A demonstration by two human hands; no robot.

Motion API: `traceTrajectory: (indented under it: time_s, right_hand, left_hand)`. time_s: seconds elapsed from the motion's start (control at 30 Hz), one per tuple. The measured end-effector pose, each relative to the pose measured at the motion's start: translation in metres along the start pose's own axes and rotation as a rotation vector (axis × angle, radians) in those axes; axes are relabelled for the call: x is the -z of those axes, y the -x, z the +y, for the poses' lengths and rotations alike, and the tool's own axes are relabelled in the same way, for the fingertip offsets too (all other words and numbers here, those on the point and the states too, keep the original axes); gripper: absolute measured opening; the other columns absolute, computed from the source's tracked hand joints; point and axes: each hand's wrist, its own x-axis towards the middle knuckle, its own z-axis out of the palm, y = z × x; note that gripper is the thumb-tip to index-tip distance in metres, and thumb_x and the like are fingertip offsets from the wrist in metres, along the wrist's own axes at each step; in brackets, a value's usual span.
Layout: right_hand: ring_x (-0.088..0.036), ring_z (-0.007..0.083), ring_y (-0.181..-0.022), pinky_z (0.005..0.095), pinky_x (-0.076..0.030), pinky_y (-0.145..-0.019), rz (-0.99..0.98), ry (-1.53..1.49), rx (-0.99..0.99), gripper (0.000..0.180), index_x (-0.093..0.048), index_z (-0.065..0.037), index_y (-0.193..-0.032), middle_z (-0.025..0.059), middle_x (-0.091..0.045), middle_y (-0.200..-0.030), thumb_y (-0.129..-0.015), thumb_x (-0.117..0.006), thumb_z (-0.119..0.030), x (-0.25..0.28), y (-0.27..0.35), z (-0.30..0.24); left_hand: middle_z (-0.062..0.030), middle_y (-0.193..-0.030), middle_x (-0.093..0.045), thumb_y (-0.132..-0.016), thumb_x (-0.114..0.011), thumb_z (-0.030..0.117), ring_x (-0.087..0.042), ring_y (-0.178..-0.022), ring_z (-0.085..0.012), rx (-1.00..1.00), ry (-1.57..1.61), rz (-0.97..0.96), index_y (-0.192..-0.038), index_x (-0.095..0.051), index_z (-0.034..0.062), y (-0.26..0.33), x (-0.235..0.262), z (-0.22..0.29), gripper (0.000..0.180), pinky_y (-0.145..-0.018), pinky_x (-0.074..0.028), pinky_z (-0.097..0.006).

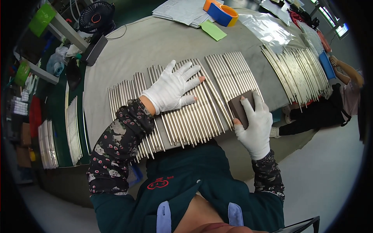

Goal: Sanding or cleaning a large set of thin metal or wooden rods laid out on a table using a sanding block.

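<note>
Several slim, shiny metal rods (pixel 190 126) lie side by side across the table in front of me. My left hand (pixel 173 87), in a white glove with some fingertips bare, rests flat on them with its fingers spread. A dark brown rectangular block (pixel 241 110) is gripped in my gloved right hand (pixel 254 126), thumb at its near edge and fingers over its top. The block sits on the near ends of the rod group (pixel 233 73) to the right. What its underside touches is hidden.
Another pile of rods (pixel 297 73) lies at the table's right, near a seated person (pixel 342 89). Tape rolls (pixel 221 12), papers (pixel 182 11) and a green slip (pixel 213 30) are at the back. A black fan (pixel 97 17) stands far left, above more rods (pixel 73 130).
</note>
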Motion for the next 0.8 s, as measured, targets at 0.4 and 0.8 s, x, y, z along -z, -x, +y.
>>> traceTrajectory:
  time_s: [0.4, 0.8]
  right_hand:
    - [-0.048, 0.0400, -0.113, 0.0461, -0.041, -0.089, 0.065, 0.011, 0.017, 0.063, -0.056, -0.005, -0.122, 0.0245, -0.044, -0.133, -0.073, -0.067, -0.042, -0.013, -0.008, 0.017]
    - [-0.043, 0.0384, -0.122, 0.0602, -0.027, -0.102, -0.013, 0.044, 0.051, 0.078, -0.051, -0.006, -0.126, 0.0166, -0.050, -0.128, -0.082, -0.044, -0.071, 0.009, -0.007, 0.023]
  left_hand:
    - [-0.0168, -0.148, -0.034, -0.086, -0.055, 0.046, -0.030, -0.137, -0.0354, 0.010, 0.054, 0.021, -0.137, -0.044, 0.0118, 0.002, 0.003, 0.001, 0.063, -0.110, -0.021, -0.058]
    - [-0.0166, -0.148, -0.034, -0.083, -0.058, 0.043, -0.031, -0.137, -0.0354, 0.019, 0.071, 0.034, -0.136, -0.046, 0.0109, 0.003, 0.003, 0.002, 0.063, -0.110, -0.021, -0.058]
